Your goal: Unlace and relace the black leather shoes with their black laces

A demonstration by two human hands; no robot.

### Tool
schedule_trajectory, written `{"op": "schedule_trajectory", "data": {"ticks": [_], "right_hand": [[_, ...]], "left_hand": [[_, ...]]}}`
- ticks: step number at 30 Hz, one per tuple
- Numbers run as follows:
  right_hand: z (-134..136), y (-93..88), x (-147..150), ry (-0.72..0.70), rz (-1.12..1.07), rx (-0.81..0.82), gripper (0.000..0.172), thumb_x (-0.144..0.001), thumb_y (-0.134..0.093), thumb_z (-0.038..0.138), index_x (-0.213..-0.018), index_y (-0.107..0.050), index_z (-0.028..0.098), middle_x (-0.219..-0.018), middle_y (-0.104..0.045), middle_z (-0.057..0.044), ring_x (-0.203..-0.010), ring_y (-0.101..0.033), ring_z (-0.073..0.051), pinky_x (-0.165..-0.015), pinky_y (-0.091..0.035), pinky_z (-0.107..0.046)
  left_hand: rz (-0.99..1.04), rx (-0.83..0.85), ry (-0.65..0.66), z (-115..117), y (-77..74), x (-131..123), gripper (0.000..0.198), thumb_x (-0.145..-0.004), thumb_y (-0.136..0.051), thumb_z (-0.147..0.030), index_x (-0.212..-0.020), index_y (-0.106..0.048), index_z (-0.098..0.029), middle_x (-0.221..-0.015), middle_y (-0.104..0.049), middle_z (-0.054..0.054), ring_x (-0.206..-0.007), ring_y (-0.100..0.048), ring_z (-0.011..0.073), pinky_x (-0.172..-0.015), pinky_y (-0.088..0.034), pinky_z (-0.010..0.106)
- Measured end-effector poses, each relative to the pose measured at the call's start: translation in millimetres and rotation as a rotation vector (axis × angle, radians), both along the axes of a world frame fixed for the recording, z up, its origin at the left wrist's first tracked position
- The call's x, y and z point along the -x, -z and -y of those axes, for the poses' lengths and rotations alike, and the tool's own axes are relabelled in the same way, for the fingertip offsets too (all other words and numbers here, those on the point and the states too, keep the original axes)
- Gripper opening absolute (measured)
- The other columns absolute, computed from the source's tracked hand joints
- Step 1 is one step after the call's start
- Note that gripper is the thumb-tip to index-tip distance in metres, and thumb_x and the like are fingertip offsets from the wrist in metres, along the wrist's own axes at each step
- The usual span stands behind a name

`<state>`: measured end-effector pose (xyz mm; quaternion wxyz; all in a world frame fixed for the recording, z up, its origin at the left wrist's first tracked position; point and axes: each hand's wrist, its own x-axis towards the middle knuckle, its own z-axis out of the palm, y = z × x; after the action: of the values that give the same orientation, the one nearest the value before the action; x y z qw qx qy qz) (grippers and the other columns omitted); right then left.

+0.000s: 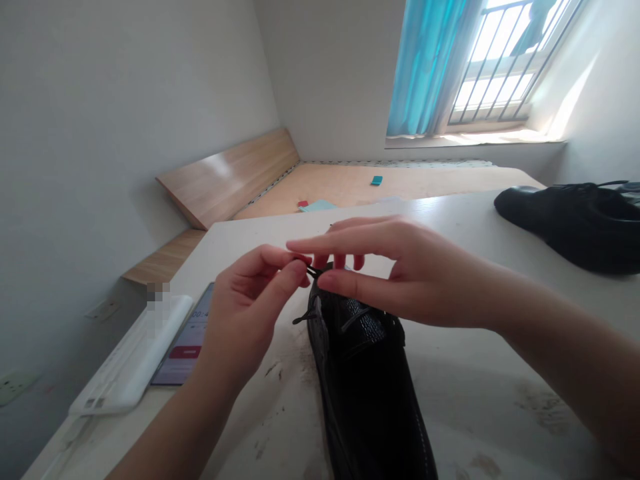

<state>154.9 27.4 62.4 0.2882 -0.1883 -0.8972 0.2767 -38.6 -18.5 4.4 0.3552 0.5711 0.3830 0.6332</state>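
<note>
On my feed the black leather shoe [360, 380] lies on its sole at lower centre, toe toward me, on the scuffed white table [465, 407]. My left hand [247, 313] pinches the black lace [313, 271] between thumb and fingertips, just above the shoe's throat. My right hand [410, 273] is curved over the top with its thumb and forefinger close by the same spot, but I can't tell whether they are gripping the lace. A loose lace end [302, 319] sticks out to the left.

The lace should feel thin, light and a little slippery, so I'd take it with fingertips. The shoe looks stiff and fairly solid; I'd steady it by the sides.

A second black shoe [565, 227] sits at right; a phone [187, 337] lies at left.
</note>
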Motion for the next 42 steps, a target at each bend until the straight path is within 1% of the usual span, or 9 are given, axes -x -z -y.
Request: {"op": "schedule_trajectory", "data": {"ticks": [2,5,11,16,19,21,29,36,42], "right_hand": [[2,3.1,4,0.065,0.023,0.15,0.039,-0.094,-0.059,0.037,-0.129,-0.06,0.02,-0.104,-0.069,-0.002,-0.086,-0.061,-0.013,-0.069,-0.047,-0.025],[3,6.9,11,-0.013,0.06,0.359,0.026,-0.097,-0.053,0.039,-0.101,-0.067,0.017,-0.093,-0.067,-0.001,-0.083,-0.058,-0.012,-0.071,-0.045,-0.025],[2,2.0,9,-0.273,-0.143,0.632,0.034,-0.101,-0.045,0.043,-0.077,-0.048,0.019,-0.06,-0.037,0.007,-0.053,-0.041,-0.007,-0.054,-0.039,-0.022],[9,-19.3,-7,0.073,0.01,0.022,0.029,-0.101,-0.04,0.031,-0.076,-0.047,0.02,-0.065,-0.048,0.003,-0.054,-0.042,-0.009,-0.05,-0.03,-0.024],[16,-23.7,-10,0.321,0.414,-0.369,0.015,-0.087,-0.051,0.015,-0.074,-0.047,0.021,-0.06,-0.051,0.001,-0.049,-0.038,-0.012,-0.048,-0.022,-0.028],[18,-21.8,-8,0.397,0.665,-0.421,0.016,-0.079,-0.056,0.01,-0.072,-0.047,0.022,-0.053,-0.046,0.002,-0.043,-0.03,-0.012,-0.046,-0.017,-0.029],[16,-19.1,-6,0.277,0.752,-0.168,0.021,-0.094,-0.042,0.021,-0.076,-0.053,0.022,-0.061,-0.055,0.0,-0.053,-0.045,-0.015,-0.05,-0.024,-0.028],[-1,-15.6,-9,0.051,0.53,0.157,0.033,-0.099,-0.038,0.033,-0.07,-0.048,0.02,-0.066,-0.052,0.002,-0.058,-0.045,-0.011,-0.056,-0.032,-0.026],[-3,-15.5,-13,-0.068,0.451,0.336,0.034,-0.099,-0.044,0.037,-0.07,-0.045,0.019,-0.065,-0.046,0.004,-0.057,-0.041,-0.009,-0.055,-0.033,-0.025]], "left_hand": [[-0.05,-0.099,-0.08,-1,-1.1,2,0.006,-0.086,-0.071,-0.022,-0.081,-0.074,-0.025,-0.079,-0.068,-0.003,-0.076,-0.061,0.0112,-0.072,-0.05,0.022],[-0.117,-0.222,-0.091,-1,-2.7,2,0.006,-0.083,-0.073,-0.02,-0.08,-0.073,-0.026,-0.083,-0.062,-0.001,-0.08,-0.058,0.0141,-0.075,-0.049,0.027],[-0.13,-0.1,0.027,-4,1.2,1,0.017,-0.092,-0.06,-0.038,-0.101,-0.071,-0.029,-0.103,-0.065,0.002,-0.101,-0.058,0.0194,-0.092,-0.047,0.032],[-0.491,0.245,0.135,-8,7.7,-4,0.039,-0.098,-0.038,-0.035,-0.128,-0.061,-0.023,-0.129,-0.064,0.006,-0.123,-0.054,0.0245,-0.109,-0.038,0.041],[-0.654,0.281,0.138,-8,7.4,-9,0.032,-0.09,-0.047,-0.027,-0.115,-0.066,-0.02,-0.126,-0.065,0.007,-0.119,-0.056,0.0259,-0.108,-0.038,0.041],[-0.693,0.273,0.102,-7,6.5,-10,0.021,-0.084,-0.052,-0.025,-0.098,-0.067,-0.02,-0.112,-0.068,0.006,-0.109,-0.059,0.0253,-0.099,-0.043,0.039],[-0.734,0.325,0.06,-9,5.7,-7,0.01,-0.084,-0.053,-0.027,-0.077,-0.056,-0.02,-0.077,-0.057,-0.001,-0.074,-0.053,0.0177,-0.067,-0.04,0.03],[-0.574,0.21,0.232,-7,5.2,-8,0.033,-0.096,-0.046,-0.039,-0.073,-0.058,-0.019,-0.09,-0.063,0.003,-0.09,-0.058,0.0197,-0.085,-0.044,0.031],[-0.616,0.196,0.193,-8,12.6,-13,0.034,-0.098,-0.043,-0.04,-0.092,-0.071,-0.02,-0.098,-0.072,0.005,-0.108,-0.06,0.0266,-0.097,-0.045,0.038]]}}
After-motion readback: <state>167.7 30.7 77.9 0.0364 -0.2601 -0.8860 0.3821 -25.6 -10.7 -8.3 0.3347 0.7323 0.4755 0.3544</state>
